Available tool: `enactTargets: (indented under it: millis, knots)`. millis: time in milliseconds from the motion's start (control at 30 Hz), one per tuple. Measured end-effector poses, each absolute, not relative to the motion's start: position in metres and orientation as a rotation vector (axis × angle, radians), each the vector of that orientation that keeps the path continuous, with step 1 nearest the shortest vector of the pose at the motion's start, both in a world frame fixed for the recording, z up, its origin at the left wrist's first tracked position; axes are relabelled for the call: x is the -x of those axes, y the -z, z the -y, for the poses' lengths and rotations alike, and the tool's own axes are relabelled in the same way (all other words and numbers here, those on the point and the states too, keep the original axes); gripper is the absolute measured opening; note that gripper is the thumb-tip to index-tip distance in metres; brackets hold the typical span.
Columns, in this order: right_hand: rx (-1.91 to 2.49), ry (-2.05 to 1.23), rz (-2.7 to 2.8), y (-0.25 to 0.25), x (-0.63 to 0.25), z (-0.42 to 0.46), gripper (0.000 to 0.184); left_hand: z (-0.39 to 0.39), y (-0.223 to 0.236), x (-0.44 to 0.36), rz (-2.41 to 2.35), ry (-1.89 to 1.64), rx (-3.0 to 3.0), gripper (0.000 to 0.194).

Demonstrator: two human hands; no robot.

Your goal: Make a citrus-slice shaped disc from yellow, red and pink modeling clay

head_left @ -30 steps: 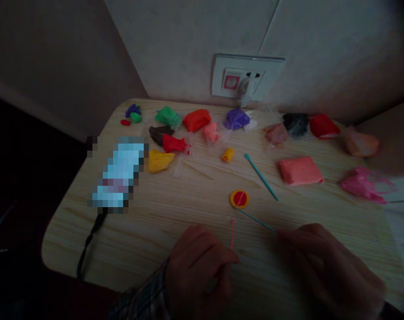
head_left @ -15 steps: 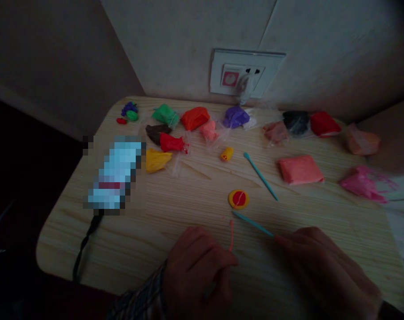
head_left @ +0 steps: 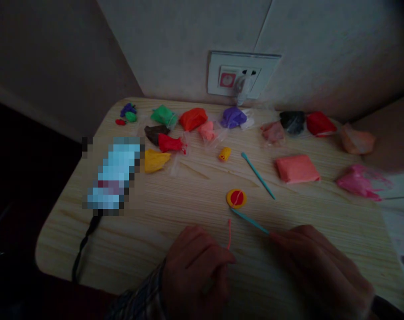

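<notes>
Teal tool [head_left: 250, 221] in pinched right hand [head_left: 322, 262]

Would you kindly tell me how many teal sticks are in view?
2. One teal stick is in the right hand, its tip by the red and yellow disc; the other stick lies on the table, left of the flat pink packet.

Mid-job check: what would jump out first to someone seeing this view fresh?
Probably the bright, pixelated screen on the left side of the table. Next, the red disc with a yellow rim near the middle, with the tip of the teal tool in the right hand at its near edge. Behind, the orange-red lump and purple lump stand out along the back.
</notes>
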State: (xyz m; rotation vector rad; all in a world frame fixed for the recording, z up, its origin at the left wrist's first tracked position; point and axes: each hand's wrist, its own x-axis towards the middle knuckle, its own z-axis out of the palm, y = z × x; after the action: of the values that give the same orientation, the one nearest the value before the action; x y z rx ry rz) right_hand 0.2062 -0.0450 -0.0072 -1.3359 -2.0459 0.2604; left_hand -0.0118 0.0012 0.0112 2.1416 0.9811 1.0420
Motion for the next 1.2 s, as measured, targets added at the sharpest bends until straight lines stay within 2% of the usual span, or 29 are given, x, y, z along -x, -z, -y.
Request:
enactTargets:
  millis: [467,667,833,1200]
  knots:
    - [1.330,-0.252,2.083,0.0090,-0.2089,0.0458,0.031,-0.0002,-0.0120,0.0120,-1.001,-1.010,-2.140,0.017]
    - [1.443,-0.288,2.006,0.0054,-0.2008,0.0482,0.026,-0.0007,-0.0127,0.0132,-0.995,-1.005,-2.155,0.017]
    - [1.287,-0.273,2.102,0.0072,-0.2065,0.0449,0.030,-0.0006,-0.0114,0.0119,-0.995,-1.007,-2.134,0.017]
    - [1.251,-0.276,2.171,0.0083,-0.2081,0.0412,0.033,-0.0026,-0.0120,0.0114,-1.011,-1.001,-2.155,0.018]
